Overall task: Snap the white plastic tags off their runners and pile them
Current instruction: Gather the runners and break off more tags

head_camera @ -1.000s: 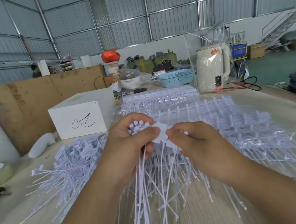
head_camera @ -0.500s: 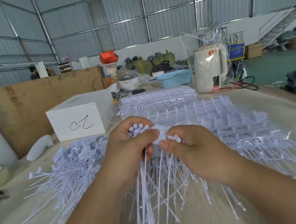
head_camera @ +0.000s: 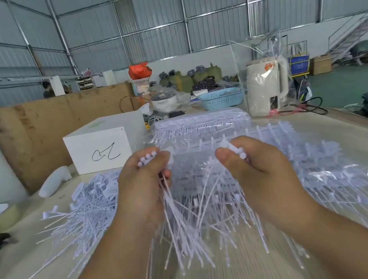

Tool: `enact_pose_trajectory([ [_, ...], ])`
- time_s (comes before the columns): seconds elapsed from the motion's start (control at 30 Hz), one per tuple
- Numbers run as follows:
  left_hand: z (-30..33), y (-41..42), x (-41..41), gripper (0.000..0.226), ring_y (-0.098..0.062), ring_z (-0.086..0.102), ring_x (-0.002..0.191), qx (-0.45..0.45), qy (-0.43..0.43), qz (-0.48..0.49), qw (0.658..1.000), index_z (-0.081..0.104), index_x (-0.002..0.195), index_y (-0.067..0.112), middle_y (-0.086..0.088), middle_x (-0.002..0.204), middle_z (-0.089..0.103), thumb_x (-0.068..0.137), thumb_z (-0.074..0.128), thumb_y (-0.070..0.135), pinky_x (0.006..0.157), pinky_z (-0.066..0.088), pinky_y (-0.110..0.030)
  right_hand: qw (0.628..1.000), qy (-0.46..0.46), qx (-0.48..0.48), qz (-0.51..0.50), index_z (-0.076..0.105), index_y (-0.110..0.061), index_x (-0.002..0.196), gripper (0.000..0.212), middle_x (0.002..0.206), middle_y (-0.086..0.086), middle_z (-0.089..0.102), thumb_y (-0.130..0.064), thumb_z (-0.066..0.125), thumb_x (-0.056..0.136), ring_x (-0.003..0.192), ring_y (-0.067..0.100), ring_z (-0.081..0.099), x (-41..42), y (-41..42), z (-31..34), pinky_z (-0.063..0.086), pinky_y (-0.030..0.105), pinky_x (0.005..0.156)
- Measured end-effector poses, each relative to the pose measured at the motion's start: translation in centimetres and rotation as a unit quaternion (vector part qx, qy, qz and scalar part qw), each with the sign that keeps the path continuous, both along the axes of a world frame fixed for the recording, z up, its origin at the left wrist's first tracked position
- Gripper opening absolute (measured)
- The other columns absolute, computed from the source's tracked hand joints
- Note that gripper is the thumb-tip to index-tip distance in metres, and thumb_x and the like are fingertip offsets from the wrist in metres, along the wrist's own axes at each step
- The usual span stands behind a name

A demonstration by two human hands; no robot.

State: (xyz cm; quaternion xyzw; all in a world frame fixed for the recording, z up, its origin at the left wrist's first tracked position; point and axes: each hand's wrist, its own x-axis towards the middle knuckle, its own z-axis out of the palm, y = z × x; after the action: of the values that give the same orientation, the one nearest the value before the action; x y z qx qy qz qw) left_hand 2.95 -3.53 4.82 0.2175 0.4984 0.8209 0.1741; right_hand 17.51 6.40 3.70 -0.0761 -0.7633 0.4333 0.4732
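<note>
Two hands (head_camera: 141, 188) (head_camera: 258, 171) apart, each gripping tags (head_camera: 183, 223).

On the counter (head_camera: 355, 128), the pile of loose tags (head_camera: 81, 209) lies left, the box (head_camera: 105, 144) behind it, the kettle (head_camera: 266, 86) far right, the basket (head_camera: 221, 98) between them.

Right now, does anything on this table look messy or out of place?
Nothing looks damaged. The loose tags left of the left hand lie scattered and crisscrossed, not neatly stacked. The right hand pinches a runner piece.
</note>
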Motion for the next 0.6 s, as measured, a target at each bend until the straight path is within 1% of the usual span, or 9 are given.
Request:
enact_pose_trajectory([
  [0.07, -0.3, 0.3, 0.7, 0.014, -0.011, 0.049, 0.043, -0.022, 0.084, -0.030, 0.996, 0.064, 0.080, 0.016, 0.001, 0.059, 0.056, 0.080, 0.071, 0.003, 0.040, 0.040, -0.021, 0.997, -0.017, -0.018, 0.067, 0.045, -0.018, 0.062, 0.036, 0.050, -0.014, 0.034, -0.033, 0.058, 0.092, 0.046, 0.002, 0.032, -0.1, 0.1, -0.3, 0.028, 0.012, 0.046],
  [0.13, -0.4, 0.4, 1.6, 0.012, -0.013, 0.051, 0.044, -0.036, 0.147, -0.093, 0.984, 0.069, 0.076, 0.020, -0.001, 0.063, 0.059, 0.072, 0.078, 0.014, 0.040, 0.041, -0.022, 0.995, -0.042, -0.010, 0.087, 0.053, -0.023, 0.065, 0.029, 0.051, -0.013, 0.040, -0.032, 0.059, 0.092, 0.048, 0.002, 0.036, -0.2, 0.0, -0.5, 0.031, 0.015, 0.048],
  [0.17, -0.4, 0.5, 2.0, 0.012, -0.014, 0.052, 0.045, -0.040, 0.162, -0.122, 0.978, 0.071, 0.075, 0.022, -0.002, 0.065, 0.060, 0.070, 0.079, 0.015, 0.040, 0.042, -0.021, 0.994, -0.054, -0.008, 0.090, 0.056, -0.026, 0.067, 0.026, 0.050, -0.014, 0.043, -0.034, 0.059, 0.092, 0.049, 0.004, 0.038, -0.2, -0.1, -0.5, 0.033, 0.017, 0.048],
  [0.27, -0.3, 0.3, 2.4, 0.013, -0.014, 0.055, 0.050, -0.044, 0.162, -0.174, 0.970, 0.072, 0.077, 0.023, 0.000, 0.069, 0.061, 0.071, 0.079, 0.013, 0.042, 0.044, -0.022, 0.994, -0.080, -0.010, 0.076, 0.052, -0.033, 0.070, 0.024, 0.049, -0.013, 0.044, -0.038, 0.059, 0.093, 0.047, 0.007, 0.038, -0.2, 0.3, -0.7, 0.033, 0.022, 0.046],
  [0.37, -0.2, 0.2, 2.5, 0.014, -0.016, 0.058, 0.058, -0.044, 0.156, -0.202, 0.966, 0.073, 0.078, 0.021, -0.004, 0.074, 0.063, 0.071, 0.067, 0.011, 0.046, 0.048, -0.024, 0.994, -0.088, 0.000, 0.064, 0.044, -0.033, 0.076, 0.024, 0.049, -0.014, 0.043, -0.042, 0.059, 0.092, 0.044, 0.005, 0.034, -0.3, 0.4, -0.7, 0.029, 0.018, 0.042],
  [0.43, -0.2, 0.3, 2.5, 0.022, -0.018, 0.059, 0.063, -0.038, 0.155, -0.218, 0.963, 0.073, 0.080, 0.018, -0.008, 0.076, 0.064, 0.068, 0.059, 0.007, 0.048, 0.048, -0.024, 0.993, -0.097, 0.014, 0.066, 0.042, -0.033, 0.086, 0.020, 0.052, -0.015, 0.048, -0.043, 0.058, 0.094, 0.045, 0.002, 0.038, -0.4, 0.4, -1.0, 0.032, 0.015, 0.043],
  [0.5, -0.2, 0.3, 2.6, 0.031, -0.021, 0.061, 0.067, -0.037, 0.158, -0.243, 0.956, 0.071, 0.084, 0.015, -0.009, 0.077, 0.066, 0.063, 0.051, 0.004, 0.052, 0.048, -0.025, 0.992, -0.107, -0.008, 0.063, 0.040, -0.038, 0.102, 0.018, 0.055, -0.015, 0.054, -0.042, 0.056, 0.095, 0.047, 0.003, 0.045, -0.6, 0.4, -1.3, 0.035, 0.014, 0.045],
  [0.57, -0.3, 0.4, 2.7, 0.037, -0.021, 0.065, 0.070, -0.038, 0.167, -0.261, 0.950, 0.067, 0.092, 0.010, -0.011, 0.080, 0.068, 0.062, 0.047, 0.004, 0.055, 0.051, -0.025, 0.989, -0.127, -0.035, 0.062, 0.034, -0.044, 0.123, 0.033, 0.052, -0.013, 0.056, -0.043, 0.054, 0.095, 0.045, 0.002, 0.050, -0.7, 0.5, -1.4, 0.040, 0.016, 0.046],
  [0.6, -0.3, 0.3, 2.8, 0.039, -0.022, 0.066, 0.070, -0.039, 0.167, -0.270, 0.948, 0.065, 0.096, 0.008, -0.013, 0.083, 0.068, 0.062, 0.046, 0.004, 0.056, 0.052, -0.025, 0.988, -0.137, -0.044, 0.064, 0.035, -0.042, 0.128, 0.037, 0.050, -0.014, 0.057, -0.043, 0.053, 0.095, 0.044, 0.002, 0.051, -0.6, 0.5, -1.5, 0.041, 0.016, 0.046],
])
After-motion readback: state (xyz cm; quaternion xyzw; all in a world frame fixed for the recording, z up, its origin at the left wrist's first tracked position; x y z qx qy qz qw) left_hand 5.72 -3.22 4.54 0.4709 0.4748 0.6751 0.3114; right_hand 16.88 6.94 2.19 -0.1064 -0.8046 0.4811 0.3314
